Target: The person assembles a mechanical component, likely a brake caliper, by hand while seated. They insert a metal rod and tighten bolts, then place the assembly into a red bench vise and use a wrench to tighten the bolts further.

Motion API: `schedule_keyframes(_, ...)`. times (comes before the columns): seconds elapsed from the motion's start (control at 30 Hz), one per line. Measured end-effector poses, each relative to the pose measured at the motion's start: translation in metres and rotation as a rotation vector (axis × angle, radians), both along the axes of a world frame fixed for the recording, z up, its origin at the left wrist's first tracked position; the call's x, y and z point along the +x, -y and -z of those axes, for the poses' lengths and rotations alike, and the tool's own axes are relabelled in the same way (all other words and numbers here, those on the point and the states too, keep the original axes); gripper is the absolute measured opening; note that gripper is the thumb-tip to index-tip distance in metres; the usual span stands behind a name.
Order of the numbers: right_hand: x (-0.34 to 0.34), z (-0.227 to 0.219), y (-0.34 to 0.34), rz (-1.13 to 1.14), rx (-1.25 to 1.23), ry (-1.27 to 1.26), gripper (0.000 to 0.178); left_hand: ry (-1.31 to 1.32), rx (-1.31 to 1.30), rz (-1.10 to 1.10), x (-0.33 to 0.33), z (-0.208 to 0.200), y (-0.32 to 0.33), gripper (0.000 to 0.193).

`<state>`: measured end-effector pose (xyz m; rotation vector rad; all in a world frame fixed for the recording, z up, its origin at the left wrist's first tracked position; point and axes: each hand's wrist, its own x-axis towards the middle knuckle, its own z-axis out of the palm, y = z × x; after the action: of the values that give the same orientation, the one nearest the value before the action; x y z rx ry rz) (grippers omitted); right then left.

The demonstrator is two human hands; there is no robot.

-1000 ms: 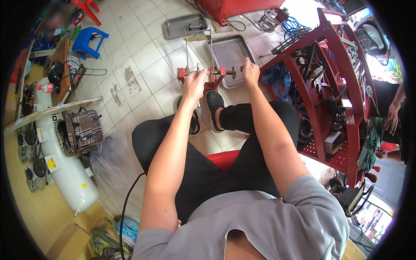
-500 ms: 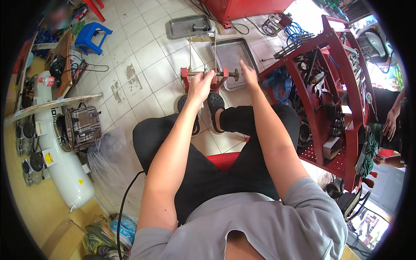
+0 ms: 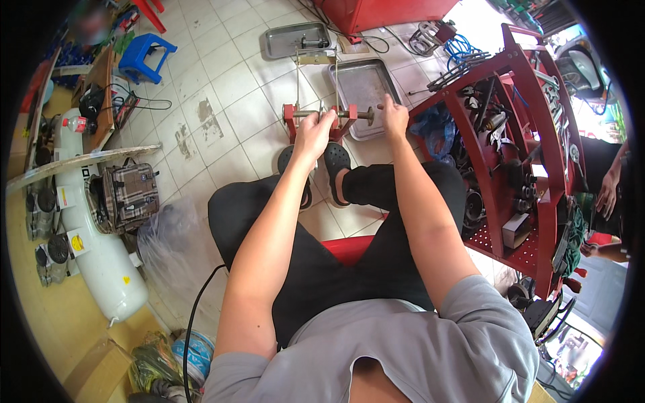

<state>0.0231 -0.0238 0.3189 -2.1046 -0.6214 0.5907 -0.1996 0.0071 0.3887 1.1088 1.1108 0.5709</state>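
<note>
On the floor in front of my feet stands a red metal stand with two uprights. A brass-coloured shaft runs across it, ending at the right in a round knob. My left hand is closed at the middle of the shaft, its fingers pinched together; what they grip is hidden. A thin frame rises behind the shaft. Just right of the knob, my right hand is held apart from it with the fingers curled in. Whether anything small is in it cannot be made out.
Behind the stand lie a large grey tray and a smaller tray holding a metal part. A red tool cart stands close at my right. A blue stool and a white tank are at the left.
My right hand was stretched out with straight fingers; now its fingers are curled in. My left hand stays at the shaft. The whole view has shifted slightly.
</note>
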Motion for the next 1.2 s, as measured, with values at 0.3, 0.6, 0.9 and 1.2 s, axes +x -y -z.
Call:
schedule_keyframes(0.3,-0.012,-0.002,0.001,-0.115,-0.019,0.087,0.050,-0.010,-0.027,0.007,0.001,0.000,0.000,0.028)
schedule_keyframes(0.6,-0.004,0.035,-0.004,-0.184,0.020,0.175,0.050,-0.014,-0.019,0.018,0.002,-0.002,0.002,0.029)
schedule_keyframes(0.9,-0.008,0.005,0.000,-0.104,0.034,0.209,0.045,-0.010,-0.020,0.022,0.003,0.000,0.002,0.029)
schedule_keyframes(1.2,-0.011,0.004,-0.004,-0.032,0.052,0.320,0.050,-0.007,-0.033,0.027,0.003,-0.003,0.003,0.029)
